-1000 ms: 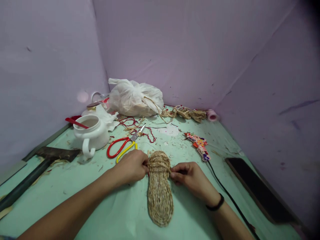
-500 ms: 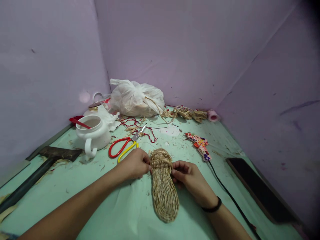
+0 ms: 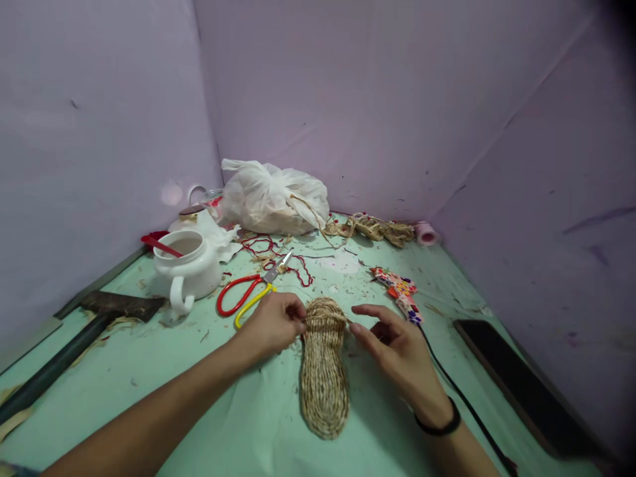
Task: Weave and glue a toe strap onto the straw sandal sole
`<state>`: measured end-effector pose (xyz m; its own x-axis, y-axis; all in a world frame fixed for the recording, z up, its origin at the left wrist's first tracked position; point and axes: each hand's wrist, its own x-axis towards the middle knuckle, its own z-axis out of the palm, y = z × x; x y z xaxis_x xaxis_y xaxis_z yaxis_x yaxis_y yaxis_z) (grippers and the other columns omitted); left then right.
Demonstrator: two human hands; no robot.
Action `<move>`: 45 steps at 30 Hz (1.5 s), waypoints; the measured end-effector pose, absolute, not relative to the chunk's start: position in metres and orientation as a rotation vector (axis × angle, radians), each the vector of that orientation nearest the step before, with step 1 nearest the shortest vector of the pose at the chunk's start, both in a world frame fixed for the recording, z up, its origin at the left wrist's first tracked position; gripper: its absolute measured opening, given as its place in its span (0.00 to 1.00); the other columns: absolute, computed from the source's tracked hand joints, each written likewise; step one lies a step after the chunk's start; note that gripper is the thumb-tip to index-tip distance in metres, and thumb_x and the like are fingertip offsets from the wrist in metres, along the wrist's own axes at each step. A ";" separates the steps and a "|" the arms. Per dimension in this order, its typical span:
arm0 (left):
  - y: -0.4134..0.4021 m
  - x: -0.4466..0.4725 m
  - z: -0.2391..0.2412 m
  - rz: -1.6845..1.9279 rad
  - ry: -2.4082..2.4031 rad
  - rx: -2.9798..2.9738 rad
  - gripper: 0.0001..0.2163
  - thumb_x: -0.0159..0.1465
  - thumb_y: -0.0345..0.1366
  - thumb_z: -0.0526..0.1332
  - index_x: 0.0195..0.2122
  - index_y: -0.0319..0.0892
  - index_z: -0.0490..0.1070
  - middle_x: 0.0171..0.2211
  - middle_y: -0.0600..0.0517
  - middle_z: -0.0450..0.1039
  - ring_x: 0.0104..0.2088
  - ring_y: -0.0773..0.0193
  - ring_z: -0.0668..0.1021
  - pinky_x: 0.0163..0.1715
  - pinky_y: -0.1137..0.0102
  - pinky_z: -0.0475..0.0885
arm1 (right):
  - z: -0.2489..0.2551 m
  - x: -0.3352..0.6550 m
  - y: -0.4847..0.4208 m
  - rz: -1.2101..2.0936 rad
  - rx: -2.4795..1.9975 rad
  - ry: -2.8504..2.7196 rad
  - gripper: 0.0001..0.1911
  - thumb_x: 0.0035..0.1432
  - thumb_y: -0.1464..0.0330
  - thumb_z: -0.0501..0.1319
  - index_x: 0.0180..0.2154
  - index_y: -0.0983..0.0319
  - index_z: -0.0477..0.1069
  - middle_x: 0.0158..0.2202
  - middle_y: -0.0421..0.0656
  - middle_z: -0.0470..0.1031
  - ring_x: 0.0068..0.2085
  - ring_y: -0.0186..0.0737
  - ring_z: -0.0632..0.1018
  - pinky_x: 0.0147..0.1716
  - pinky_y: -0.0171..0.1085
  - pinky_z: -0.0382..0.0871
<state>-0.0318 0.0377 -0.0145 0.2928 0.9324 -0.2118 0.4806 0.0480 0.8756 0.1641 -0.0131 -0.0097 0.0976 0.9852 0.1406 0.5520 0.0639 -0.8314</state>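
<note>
A small woven straw sandal (image 3: 322, 371) lies on the green table cover (image 3: 199, 397), toe end away from me. My left hand (image 3: 273, 324) is closed and pinches the left side of the sandal's strap near the toe. My right hand (image 3: 397, 348) hovers just right of the strap with its fingers stretched out and apart, holding nothing; a black band is on its wrist.
Red and yellow scissors (image 3: 246, 295) lie left of the sandal. A white pot (image 3: 186, 268), a dark hammer (image 3: 74, 344), a plastic bag (image 3: 275, 195), straw bundles (image 3: 377, 228), a patterned glue gun (image 3: 400, 291) with black cord and a dark phone (image 3: 521, 384) surround it. Purple walls close in.
My right hand has let go of the strap's right side and opened, lifting slightly to the right. My left hand keeps its pinch. The sandal's heel swung a little.
</note>
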 end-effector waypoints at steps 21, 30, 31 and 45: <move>0.053 -0.051 -0.005 0.534 1.305 1.548 0.05 0.49 0.29 0.56 0.24 0.36 0.72 0.14 0.56 0.64 0.14 0.73 0.64 0.14 0.76 0.59 | -0.016 0.158 -0.014 0.426 -1.516 -1.893 0.06 0.55 0.67 0.57 0.33 0.60 0.71 0.30 0.42 0.75 0.28 0.37 0.73 0.27 0.35 0.65; 0.047 -0.047 -0.013 0.570 1.230 1.805 0.08 0.46 0.27 0.56 0.24 0.38 0.75 0.20 0.53 0.71 0.23 0.68 0.70 0.23 0.74 0.62 | -0.018 0.155 -0.014 0.197 -1.353 -1.965 0.05 0.56 0.72 0.55 0.33 0.60 0.69 0.31 0.42 0.75 0.32 0.37 0.75 0.29 0.34 0.68; 0.046 -0.047 -0.013 0.569 1.212 1.826 0.09 0.47 0.28 0.56 0.25 0.38 0.75 0.21 0.53 0.72 0.23 0.67 0.70 0.23 0.74 0.62 | -0.018 0.156 -0.014 0.199 -1.360 -1.965 0.05 0.56 0.72 0.55 0.33 0.59 0.69 0.31 0.42 0.75 0.32 0.38 0.75 0.29 0.34 0.68; 0.044 -0.049 -0.011 0.273 1.460 1.740 0.08 0.46 0.30 0.56 0.21 0.38 0.76 0.13 0.51 0.68 0.14 0.66 0.68 0.15 0.72 0.59 | -0.021 0.143 -0.031 0.525 -1.980 -1.817 0.16 0.51 0.54 0.57 0.24 0.59 0.72 0.18 0.42 0.74 0.19 0.41 0.73 0.17 0.35 0.62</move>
